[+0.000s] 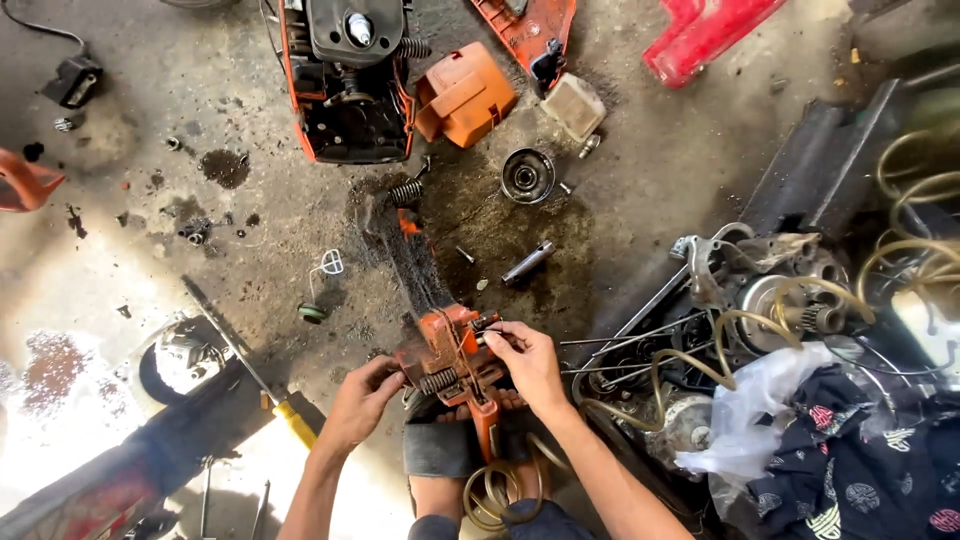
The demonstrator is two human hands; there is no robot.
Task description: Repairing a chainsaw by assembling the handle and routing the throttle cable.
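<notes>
An orange, greasy machine handle part (pixel 448 352) with a coil spring sits low in the middle of the head view, over my foot and a dark sandal (pixel 440 450). My left hand (pixel 362 398) grips its left end beside the spring. My right hand (pixel 524 362) pinches a small dark piece at the part's upper right side. A coil of yellowish tubing (pixel 495 492) lies under the part near my knee.
On the oily concrete floor lie an orange engine body (pixel 345 85), an orange cover (pixel 464 93), a round metal drum (pixel 527 175), a metal tube (pixel 527 263), a loose spring (pixel 405 192) and a yellow-handled screwdriver (pixel 262 385). Engine scrap, hoses and cloth pile up at the right.
</notes>
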